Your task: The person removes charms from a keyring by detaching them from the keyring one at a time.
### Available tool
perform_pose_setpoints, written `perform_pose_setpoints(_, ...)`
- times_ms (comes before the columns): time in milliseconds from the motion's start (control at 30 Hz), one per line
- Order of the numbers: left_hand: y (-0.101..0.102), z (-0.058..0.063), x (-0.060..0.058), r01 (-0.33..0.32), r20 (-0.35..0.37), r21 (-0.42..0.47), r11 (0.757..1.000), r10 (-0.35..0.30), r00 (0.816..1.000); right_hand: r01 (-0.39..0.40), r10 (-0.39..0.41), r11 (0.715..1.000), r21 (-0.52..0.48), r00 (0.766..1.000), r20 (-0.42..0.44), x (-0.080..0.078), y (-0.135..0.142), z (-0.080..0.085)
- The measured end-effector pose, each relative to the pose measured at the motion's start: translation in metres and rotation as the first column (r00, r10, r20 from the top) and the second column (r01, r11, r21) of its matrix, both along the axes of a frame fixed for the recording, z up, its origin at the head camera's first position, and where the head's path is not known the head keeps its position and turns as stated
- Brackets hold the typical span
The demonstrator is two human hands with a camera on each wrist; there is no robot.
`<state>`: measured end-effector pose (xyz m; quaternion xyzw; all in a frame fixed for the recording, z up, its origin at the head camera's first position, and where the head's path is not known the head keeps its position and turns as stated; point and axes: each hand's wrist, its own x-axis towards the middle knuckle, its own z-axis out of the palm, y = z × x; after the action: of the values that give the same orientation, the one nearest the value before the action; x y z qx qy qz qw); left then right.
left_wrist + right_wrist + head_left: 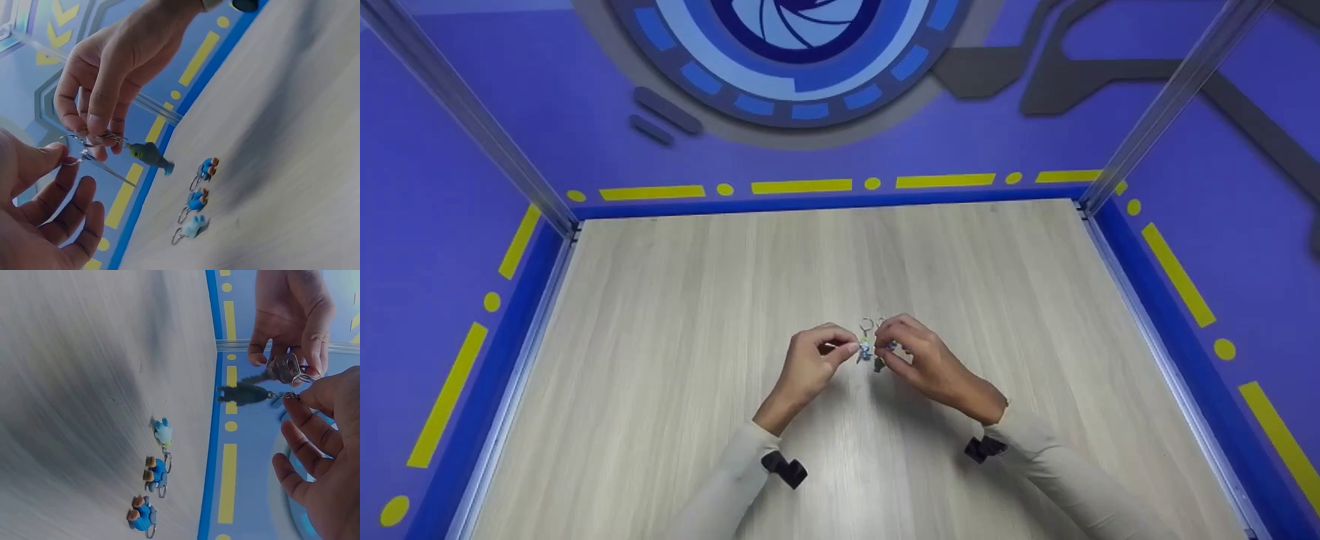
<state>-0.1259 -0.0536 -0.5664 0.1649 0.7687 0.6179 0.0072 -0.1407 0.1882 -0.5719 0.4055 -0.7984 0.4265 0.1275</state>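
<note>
Over the middle of the table, my left hand [812, 358] and right hand [922, 358] are close together. Between left thumb and index finger, I pinch a metal key [284, 368] near its ring, its blade [112, 172] pointing away. The right hand [121, 67] pinches the ring and chain end of a keychain; its dark green figure [149, 153] hangs from the chain. The split ring [76, 140] and key meet between both hands' fingertips; whether they are linked is unclear.
On the table [675, 300] below lie a light-blue figure keychain [163, 431] and two blue-and-brown figure keychains [156, 473], [142, 516] in a row, each with a ring. Blue-purple panels [532, 112] and metal frame posts enclose the table's back and sides.
</note>
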Motion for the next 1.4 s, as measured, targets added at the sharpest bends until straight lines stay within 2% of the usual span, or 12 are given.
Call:
perform_pose_setpoints(67,-0.001,-0.002,0.001,0.006,0.033,0.045,0.999,-0.008,0.999,0.007,-0.005,0.999,-0.035,0.999,0.048,0.001,0.0,0.0)
perform_pose_setpoints(167,-0.003,-0.002,0.0,0.02,0.066,0.068,0.997,-0.025,0.997,0.025,-0.005,0.994,-0.108,0.985,0.174,0.003,0.0,0.002)
perform_pose_setpoints(267,-0.004,-0.002,-0.001,0.043,0.071,0.036,0.998,-0.046,0.996,0.051,-0.003,0.986,-0.158,0.956,0.293,0.005,0.0,0.006)
perform_pose_setpoints(400,-0.006,0.0,-0.003,0.067,0.058,-0.013,0.998,-0.066,0.996,0.071,-0.008,0.985,-0.157,0.93,0.368,0.006,0.0,0.01)
perform_pose_setpoints(533,-0.006,0.004,-0.003,0.066,0.046,-0.063,0.996,-0.063,0.997,0.076,-0.029,0.991,-0.111,0.927,0.374,0.005,0.0,0.011)
perform_pose_setpoints(633,-0.005,0.008,-0.003,0.053,0.034,-0.103,0.993,-0.05,0.998,0.063,-0.031,0.995,-0.079,0.935,0.354,0.004,0.0,0.011)
perform_pose_setpoints(933,0.001,0.012,-0.003,-0.009,-0.061,-0.19,0.982,-0.003,0.998,0.023,-0.016,1.0,-0.019,0.952,0.306,0.002,0.001,0.008)
perform_pose_setpoints(1033,0.001,0.011,-0.003,-0.048,-0.067,-0.17,0.984,0.037,0.997,0.034,-0.023,0.999,-0.033,0.958,0.287,0.003,0.0,0.006)
perform_pose_setpoints(1167,0.0,0.009,-0.002,-0.076,-0.042,-0.098,0.992,0.072,0.996,0.073,-0.044,0.994,-0.087,0.953,0.299,0.003,-0.001,0.005)
perform_pose_setpoints(1300,0.0,0.004,-0.001,-0.063,-0.021,-0.053,0.997,0.062,0.998,0.086,-0.042,0.989,-0.12,0.942,0.334,0.003,-0.002,0.007)
perform_pose_setpoints(1400,-0.001,0.002,0.001,-0.032,-0.004,-0.058,0.998,0.032,0.999,0.081,-0.029,0.988,-0.133,0.935,0.354,0.004,-0.001,0.009)
